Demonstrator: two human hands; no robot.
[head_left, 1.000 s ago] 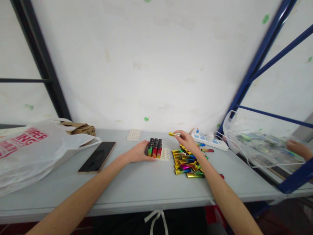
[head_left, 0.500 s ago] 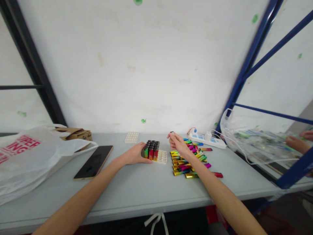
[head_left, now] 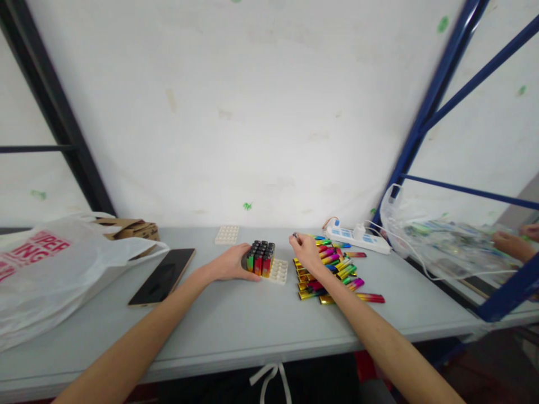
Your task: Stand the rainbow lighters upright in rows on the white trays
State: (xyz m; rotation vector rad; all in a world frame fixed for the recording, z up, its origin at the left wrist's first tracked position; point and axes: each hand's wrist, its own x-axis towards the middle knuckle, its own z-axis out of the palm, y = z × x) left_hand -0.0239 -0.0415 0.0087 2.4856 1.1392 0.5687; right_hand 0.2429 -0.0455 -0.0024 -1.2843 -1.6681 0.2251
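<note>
Shiny lighters [head_left: 261, 259] with black tops stand upright, packed together in the left part of a white holed tray [head_left: 278, 272]. My left hand [head_left: 233, 262] is wrapped round their left side, thumb in front and fingers behind. To the right, my right hand [head_left: 306, 250] is closed on a lighter [head_left: 297, 238]; only its dark, metallic end shows above the fingers and the rest is hidden. Beneath and beside my right forearm lies a pile of loose metallic-coloured lighters [head_left: 347, 270], in gold, green, pink and red.
A second white holed tray [head_left: 227, 234] lies near the wall. Left are a phone [head_left: 163, 277], a white plastic bag [head_left: 76, 275] and cardboard [head_left: 135, 229]. A power strip [head_left: 357, 239] with cables sits behind the pile. Beyond the blue frame [head_left: 415, 132], another person's hands [head_left: 511, 245] show.
My right hand has turned, its knuckles now more on top, and sits slightly lower with the lighter still in it. My left hand stays on the standing lighters.
</note>
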